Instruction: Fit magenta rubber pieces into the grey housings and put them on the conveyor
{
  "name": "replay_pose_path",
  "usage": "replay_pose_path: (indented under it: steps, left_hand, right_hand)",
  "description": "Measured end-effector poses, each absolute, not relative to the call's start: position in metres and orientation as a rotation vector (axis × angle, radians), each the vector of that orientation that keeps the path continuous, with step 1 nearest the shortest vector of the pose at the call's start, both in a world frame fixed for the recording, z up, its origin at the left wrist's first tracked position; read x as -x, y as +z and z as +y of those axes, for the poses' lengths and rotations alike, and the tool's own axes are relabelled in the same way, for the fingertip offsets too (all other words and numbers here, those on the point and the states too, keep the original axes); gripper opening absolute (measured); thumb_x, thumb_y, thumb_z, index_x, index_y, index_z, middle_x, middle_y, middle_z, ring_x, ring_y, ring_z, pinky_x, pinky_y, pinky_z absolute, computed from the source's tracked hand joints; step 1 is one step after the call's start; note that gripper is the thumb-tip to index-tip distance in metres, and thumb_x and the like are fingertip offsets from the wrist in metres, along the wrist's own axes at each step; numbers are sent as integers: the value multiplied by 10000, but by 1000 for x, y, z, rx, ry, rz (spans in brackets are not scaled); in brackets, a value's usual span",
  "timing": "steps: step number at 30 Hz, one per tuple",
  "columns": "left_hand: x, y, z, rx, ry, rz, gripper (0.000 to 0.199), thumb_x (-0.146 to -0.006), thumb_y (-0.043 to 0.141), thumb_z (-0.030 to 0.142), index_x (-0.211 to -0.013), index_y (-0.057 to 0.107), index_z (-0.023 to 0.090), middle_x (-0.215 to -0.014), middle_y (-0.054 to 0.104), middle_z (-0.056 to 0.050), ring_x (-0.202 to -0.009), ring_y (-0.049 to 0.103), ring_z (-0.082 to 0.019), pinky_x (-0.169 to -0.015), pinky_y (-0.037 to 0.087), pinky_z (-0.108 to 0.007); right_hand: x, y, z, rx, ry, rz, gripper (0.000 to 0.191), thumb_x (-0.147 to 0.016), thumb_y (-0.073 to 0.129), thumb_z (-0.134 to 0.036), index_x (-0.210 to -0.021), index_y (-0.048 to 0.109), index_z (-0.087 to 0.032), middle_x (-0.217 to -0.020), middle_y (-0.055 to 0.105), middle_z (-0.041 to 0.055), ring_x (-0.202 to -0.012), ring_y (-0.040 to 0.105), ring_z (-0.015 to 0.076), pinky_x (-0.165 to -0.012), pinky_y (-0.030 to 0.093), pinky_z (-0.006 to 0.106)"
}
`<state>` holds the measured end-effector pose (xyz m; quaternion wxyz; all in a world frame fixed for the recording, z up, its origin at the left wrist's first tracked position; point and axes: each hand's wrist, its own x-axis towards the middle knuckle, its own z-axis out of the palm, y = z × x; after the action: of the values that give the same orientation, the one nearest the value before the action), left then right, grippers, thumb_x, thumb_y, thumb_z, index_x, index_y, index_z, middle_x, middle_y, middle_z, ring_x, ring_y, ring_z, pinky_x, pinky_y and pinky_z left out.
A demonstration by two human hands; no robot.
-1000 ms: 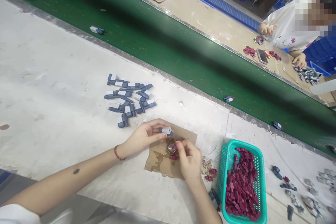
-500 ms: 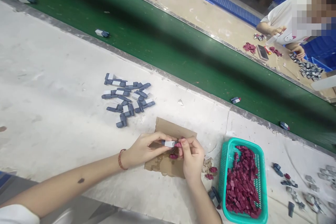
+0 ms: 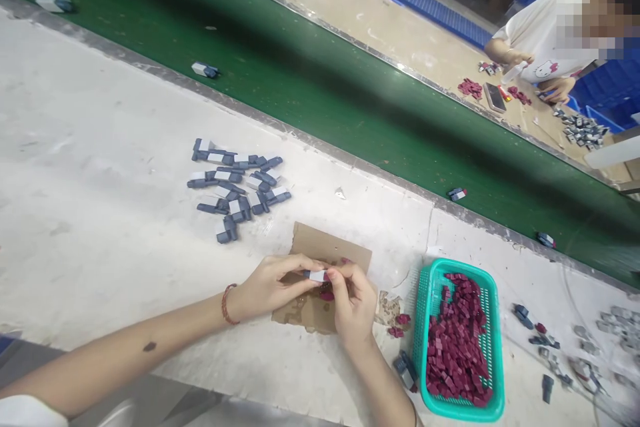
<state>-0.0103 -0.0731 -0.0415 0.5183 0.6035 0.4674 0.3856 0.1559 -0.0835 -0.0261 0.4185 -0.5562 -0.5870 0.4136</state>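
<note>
Over a piece of brown cardboard (image 3: 345, 245), my left hand (image 3: 273, 283) pinches a small grey-and-dark-blue plastic part (image 3: 316, 275) between thumb and fingers. My right hand (image 3: 354, 303) is closed at the part's right end, its fingertips on a small maroon piece (image 3: 327, 276) that is mostly covered by them. The maroon piece meets the end of the part; how deep it sits I cannot tell. Beneath the hands, another maroon piece (image 3: 327, 295) lies on the damp-looking cardboard. To the left is a group of similar grey-and-blue parts (image 3: 235, 207).
A green basket (image 3: 499, 347) of maroon pieces stands right of my right forearm, with loose parts (image 3: 547, 387) beyond it. The green conveyor belt (image 3: 310, 93) carries several assembled parts. Across it, a co-worker (image 3: 545, 47) handles similar parts.
My right hand has moved left, bringing the maroon piece against the end of the part in my left hand. Parts on the belt have shifted right.
</note>
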Motion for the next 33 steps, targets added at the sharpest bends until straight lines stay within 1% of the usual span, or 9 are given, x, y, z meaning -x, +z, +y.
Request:
replay_pose_path:
  steps: [5, 13, 17, 19, 21, 24, 27, 31, 33]
  left_hand:
    - [10, -42, -76, -1440, 918, 1180, 120, -765, 690, 349, -827, 742, 261, -870, 792, -35, -738, 732, -222, -728, 596, -301]
    - [5, -26, -77, -1568, 877, 1112, 111, -764, 688, 286, -862, 741, 290, -879, 792, -19, -727, 732, -233, -664, 596, -280]
    - [-1, -9, -50, -1620, 851, 1139, 146, -756, 699, 363, -857, 737, 266, -919, 773, -54, -817, 709, -259, -743, 574, -308]
    - [-6, -8, -24, -1560, 868, 1218, 218, -753, 694, 426, -865, 712, 240, -955, 753, -76, -834, 692, -259, -743, 562, -315]
    - [-14, -13, 10, -1507, 903, 1306, 312, -723, 708, 470, -903, 683, 216, -954, 738, -81, -824, 678, -245, -745, 548, -313]
    - [-31, -25, 65, -1632, 897, 1354, 346, -733, 676, 450, -949, 669, 180, -902, 723, -75, -828, 653, -232, -766, 517, -313]
    - [-51, -34, 113, -1785, 890, 1434, 293, -783, 618, 375, -977, 659, 158, -934, 719, -93, -819, 635, -228, -775, 496, -319]
    - [-61, -37, 144, -1889, 908, 1444, 229, -786, 585, 299, -953, 662, 163, -1038, 700, -120, -1022, 583, -287, -939, 424, -387]
    - [-53, -38, 145, -1931, 915, 1463, 242, -790, 556, 286, -973, 656, 161, -1103, 675, -133, -1119, 531, -318, -1009, 363, -440]
  right_hand:
    - [-157, -21, -85, 1398, 1096, -1424, 233, -868, 566, -292, -661, 615, -196, -590, 633, -10, -528, 561, 129, -520, 447, 229]
    - [-171, 0, -91, 1406, 1039, -1516, 262, -903, 545, -303, -679, 629, -199, -617, 632, -14, -560, 563, 122, -537, 453, 220]
    - [-228, 26, -100, 1511, 614, -1602, 208, -921, 507, -215, -771, 650, -205, -731, 652, 27, -680, 607, 162, -606, 481, 262]
    - [-264, 30, -105, 1702, 375, -1608, 145, -910, 509, -195, -870, 647, -216, -847, 659, 56, -795, 623, 202, -701, 501, 318]
    - [-295, 26, -108, 1821, 305, -1772, 154, -885, 510, -180, -934, 647, -230, -945, 672, 75, -899, 625, 245, -781, 504, 377]
    - [-319, 11, -108, 1854, 375, -1996, 219, -833, 498, -109, -953, 642, -223, -983, 684, 78, -917, 636, 259, -794, 522, 403]
    - [-322, 2, -106, 1870, 456, -2012, 199, -813, 485, -81, -850, 637, -204, -905, 685, 78, -858, 654, 256, -771, 534, 403]
    - [-320, 8, -109, 1864, 652, -1701, 104, -861, 551, -220, -866, 653, -203, -842, 713, 69, -760, 679, 235, -701, 548, 365]
    - [-318, 14, -114, 1805, 770, -1476, 131, -859, 593, -310, -888, 660, -202, -820, 721, 61, -730, 685, 218, -669, 554, 333]
